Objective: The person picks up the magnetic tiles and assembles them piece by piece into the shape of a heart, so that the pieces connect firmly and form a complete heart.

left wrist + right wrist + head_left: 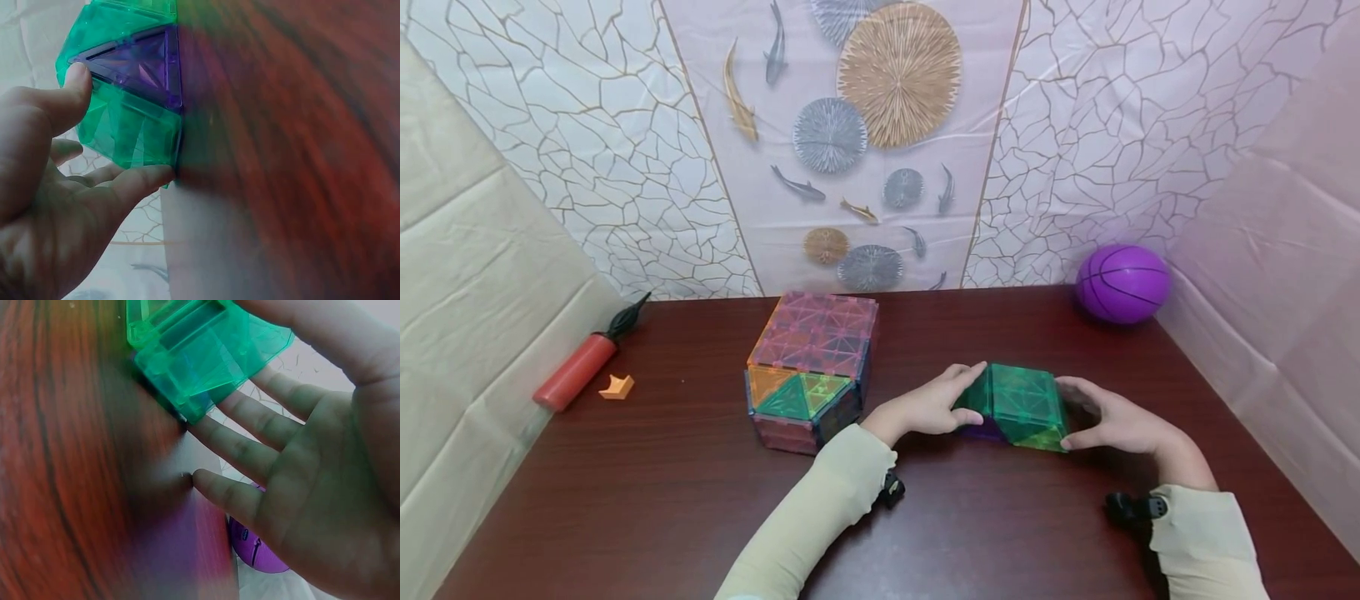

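A small block of see-through magnetic tiles (pixel 1024 396) sits on the table's right half, green on top with a yellow-green piece low at the front. A purple triangle tile (pixel 140 65) forms part of its front in the left wrist view. My left hand (pixel 934 407) holds the block's left side, thumb at the front by the purple triangle and fingers farther back. From the other side, my right hand (pixel 1116 421) grips it with the thumb at the front corner. Its fingers reach behind the green tiles (pixel 200 362) in the right wrist view, and the little finger is apart from them.
Left of the hands stands a larger magnetic tile box (pixel 820 329), pink on top with orange, green and blue pieces. A red hand pump (pixel 580 371) and a small orange piece (pixel 617 387) lie far left. A purple ball (pixel 1123 283) rests at the back right corner.
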